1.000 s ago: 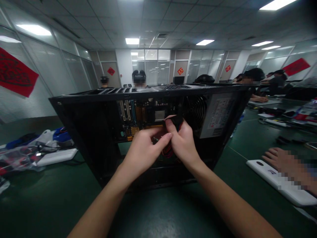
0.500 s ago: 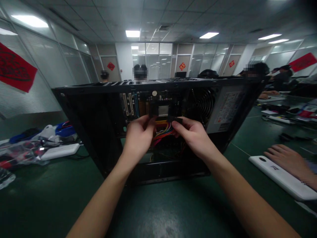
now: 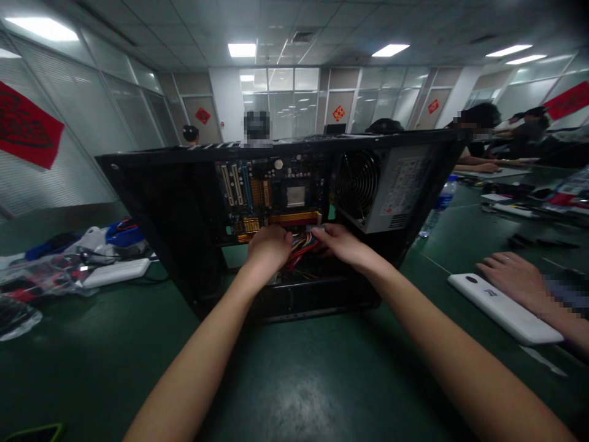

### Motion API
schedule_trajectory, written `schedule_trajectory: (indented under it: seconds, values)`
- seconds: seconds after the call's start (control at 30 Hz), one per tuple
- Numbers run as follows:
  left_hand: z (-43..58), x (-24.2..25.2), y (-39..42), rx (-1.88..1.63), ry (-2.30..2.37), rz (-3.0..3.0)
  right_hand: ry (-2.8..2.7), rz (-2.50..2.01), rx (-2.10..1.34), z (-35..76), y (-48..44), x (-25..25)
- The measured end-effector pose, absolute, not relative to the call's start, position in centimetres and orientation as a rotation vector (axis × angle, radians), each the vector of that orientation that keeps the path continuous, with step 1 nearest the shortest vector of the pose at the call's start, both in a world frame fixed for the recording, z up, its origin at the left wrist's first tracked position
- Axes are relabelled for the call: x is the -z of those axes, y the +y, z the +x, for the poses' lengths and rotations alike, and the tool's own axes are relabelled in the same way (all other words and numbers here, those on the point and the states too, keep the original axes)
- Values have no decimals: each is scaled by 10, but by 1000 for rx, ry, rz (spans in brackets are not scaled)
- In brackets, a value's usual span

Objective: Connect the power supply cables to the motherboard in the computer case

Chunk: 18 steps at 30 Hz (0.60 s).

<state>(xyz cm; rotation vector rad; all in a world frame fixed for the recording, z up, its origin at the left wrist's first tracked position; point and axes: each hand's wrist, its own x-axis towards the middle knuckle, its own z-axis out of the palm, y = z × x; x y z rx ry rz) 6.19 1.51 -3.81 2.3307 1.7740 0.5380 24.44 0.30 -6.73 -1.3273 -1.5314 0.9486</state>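
An opened black computer case (image 3: pixel 299 302) stands on the green table in front of me. Inside it are a motherboard (image 3: pixel 257 172) with a square silver processor (image 3: pixel 295 196), and a grey power supply (image 3: pixel 399 187) with a round fan grille. Both my hands reach into the case, just below the yellow and red memory slots (image 3: pixel 294 218). A bundle of coloured power cables (image 3: pixel 304 248) runs between them. My left hand (image 3: pixel 269 245) is closed, its fingertips at the bundle and partly hidden. My right hand (image 3: pixel 338 240) pinches the bundle's other side near a dark connector.
Another person's hand (image 3: pixel 510 276) rests by a white oblong device (image 3: pixel 501 307) on the right. A water bottle (image 3: pixel 439 205) stands behind the case's right edge. Plastic bags (image 3: pixel 46 276) and a white box (image 3: pixel 117 272) lie left. Other people sit farther back.
Both hands have moved lower, off the processor area, uncovering the processor and memory slots. The case appears turned slightly, and the water bottle now shows beside it.
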Motion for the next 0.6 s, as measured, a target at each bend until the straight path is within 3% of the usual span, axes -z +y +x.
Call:
schedule_trajectory:
  seconds: [0.13,0.37,0.6]
  values:
    - [60,51,17,-568,1586,2278,-1779,-1227,-536,239,4,70]
    - [55,63,15,-551,1858,2282,-2038,-1646,-61,219,-7,71]
    - [59,68,15,-459,1966,2301,-2031,-1795,-358,231,-2,77]
